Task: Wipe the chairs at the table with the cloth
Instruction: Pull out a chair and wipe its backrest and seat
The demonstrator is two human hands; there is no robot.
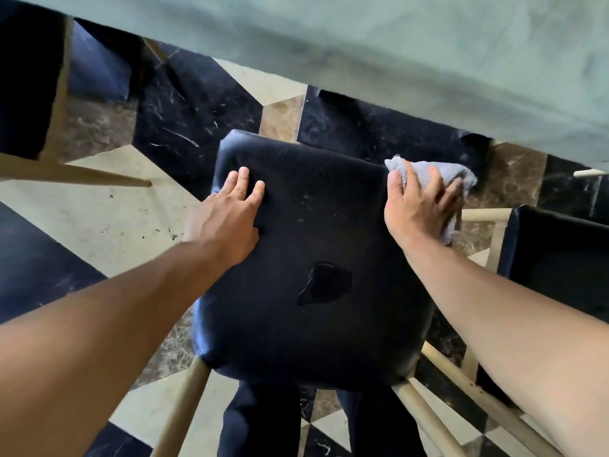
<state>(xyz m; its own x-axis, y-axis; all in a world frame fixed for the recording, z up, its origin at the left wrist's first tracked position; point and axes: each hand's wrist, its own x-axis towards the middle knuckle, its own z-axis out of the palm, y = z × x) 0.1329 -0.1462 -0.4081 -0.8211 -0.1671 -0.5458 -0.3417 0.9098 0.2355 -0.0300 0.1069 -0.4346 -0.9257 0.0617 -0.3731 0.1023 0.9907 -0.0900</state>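
We see the cloth, a grey bunched rag, at the right edge of the black chair seat, near the seat's far right corner. Its long axis runs roughly left to right, one loose end poking up-left over the seat edge, the other end trailing right and a flap hanging down toward the floor. Our right hand lies on top of it, fingers spread and lightly curved over the cloth, thumb along the seat edge; it presses the rag against the side of the seat rather than clenching it. How much of the cloth sits under the palm we cannot tell.

Our left hand rests on the seat's left side, fingers straight and together pointing toward the far edge, holding nothing, palm flat on the upholstery.

The seat is dark padded leather-like material, long axis running away from us toward the table, far edge narrower in this wide-angle view. A torn patch shows near the seat middle. Cream wooden legs splay out beneath the near corners.

The table, pale green-grey, overhangs the top of the view just beyond the seat. A second dark chair stands just to the right, another at far left. The floor is patterned marble in black, cream and brown. Our dark trousers show below the seat.
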